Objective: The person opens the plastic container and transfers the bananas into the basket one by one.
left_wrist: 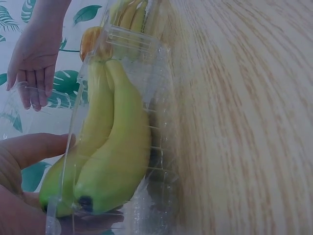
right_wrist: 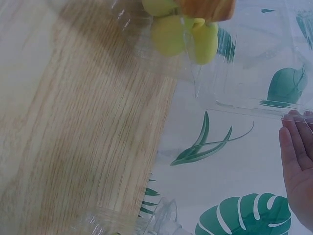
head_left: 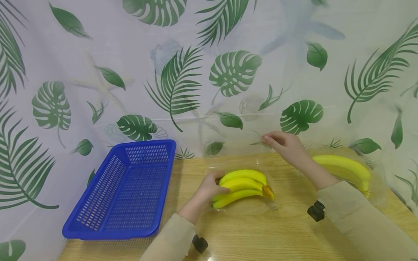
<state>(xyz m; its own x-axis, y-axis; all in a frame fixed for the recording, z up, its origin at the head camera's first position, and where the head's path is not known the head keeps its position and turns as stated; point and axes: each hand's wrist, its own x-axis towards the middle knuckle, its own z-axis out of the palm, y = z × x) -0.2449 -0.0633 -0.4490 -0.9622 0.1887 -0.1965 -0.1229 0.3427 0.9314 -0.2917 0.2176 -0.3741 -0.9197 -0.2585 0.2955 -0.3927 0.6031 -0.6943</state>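
A bunch of yellow bananas (head_left: 243, 183) lies in a clear plastic clamshell box (left_wrist: 161, 132), stems toward the right. My left hand (head_left: 210, 186) grips the bunch at its tip end, thumb lying over the fruit at the box's end. The box's clear lid (right_wrist: 244, 73) stands raised toward the wall; its outline is faint in the head view. At the lid's edge, my right hand (head_left: 282, 143) pinches the thin plastic, its fingers fairly straight in the right wrist view.
A blue plastic basket (head_left: 130, 203) stands on the left of the wooden table (head_left: 241, 235). At the right, partly behind my right forearm, more bananas (head_left: 346, 166) lie in clear plastic packaging. A leaf-patterned cloth (head_left: 209, 90) hangs at the back.
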